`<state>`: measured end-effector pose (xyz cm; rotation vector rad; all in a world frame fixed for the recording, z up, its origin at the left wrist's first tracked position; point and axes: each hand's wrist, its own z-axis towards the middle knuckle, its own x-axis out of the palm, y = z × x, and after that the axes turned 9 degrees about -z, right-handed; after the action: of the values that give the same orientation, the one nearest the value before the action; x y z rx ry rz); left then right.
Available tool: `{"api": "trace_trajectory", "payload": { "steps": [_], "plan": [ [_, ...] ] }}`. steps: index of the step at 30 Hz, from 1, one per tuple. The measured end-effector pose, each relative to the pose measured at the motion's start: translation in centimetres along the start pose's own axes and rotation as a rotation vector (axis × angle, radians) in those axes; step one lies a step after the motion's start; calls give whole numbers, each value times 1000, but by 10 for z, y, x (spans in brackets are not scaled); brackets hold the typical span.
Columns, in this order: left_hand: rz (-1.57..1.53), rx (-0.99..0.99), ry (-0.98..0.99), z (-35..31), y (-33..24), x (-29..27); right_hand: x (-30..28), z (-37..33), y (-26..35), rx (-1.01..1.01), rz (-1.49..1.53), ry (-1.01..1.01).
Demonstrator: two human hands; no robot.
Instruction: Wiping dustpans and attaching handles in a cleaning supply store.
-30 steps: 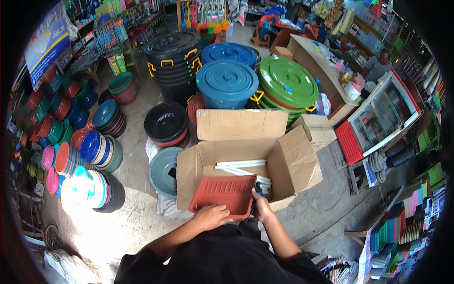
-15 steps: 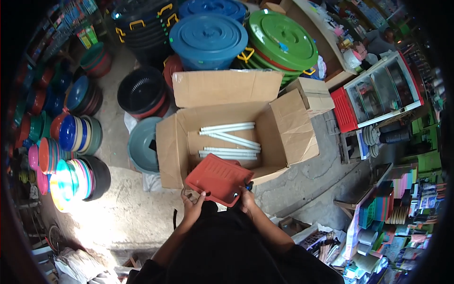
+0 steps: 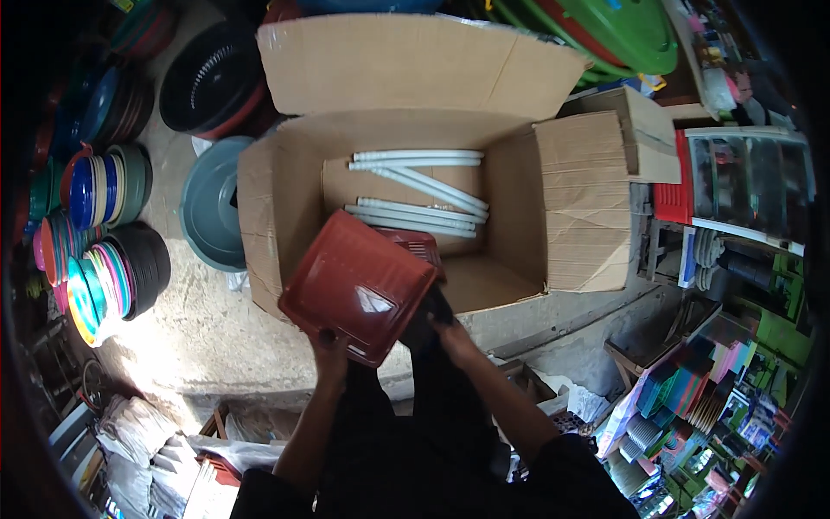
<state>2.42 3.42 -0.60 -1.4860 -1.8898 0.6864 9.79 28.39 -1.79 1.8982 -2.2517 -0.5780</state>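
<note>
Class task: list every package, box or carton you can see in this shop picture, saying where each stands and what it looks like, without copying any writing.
Large open brown cardboard box: centre, on the floor, flaps spread, white plastic tubes lying inside.
Smaller brown cardboard carton: right of the large box's flap, closed, rectangular.
Red square plastic tray: held over the box's near edge by the left hand and right hand.

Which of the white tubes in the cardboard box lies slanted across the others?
The white tube in the middle, running diagonally from upper left to lower right; the others lie nearly level across the cardboard box.
</note>
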Motion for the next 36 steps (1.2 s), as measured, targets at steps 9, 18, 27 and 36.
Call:
{"api": "trace_trajectory", "payload": {
  "steps": [9, 18, 27, 36],
  "plan": [
    [161, 19, -176, -9, -17, -22, -112, 191, 63, -247, -538, 4],
    [263, -25, -381, -47, 6, -55, -93, 414, 39, -323, -1286, -25],
    [258, -64, -447, -41, -14, -21, -66, 479, -6, -326, -1532, -137],
    [192, -128, -490, -39, -19, -20, -45, 471, -22, -321, -1537, -151]
  ]
}}
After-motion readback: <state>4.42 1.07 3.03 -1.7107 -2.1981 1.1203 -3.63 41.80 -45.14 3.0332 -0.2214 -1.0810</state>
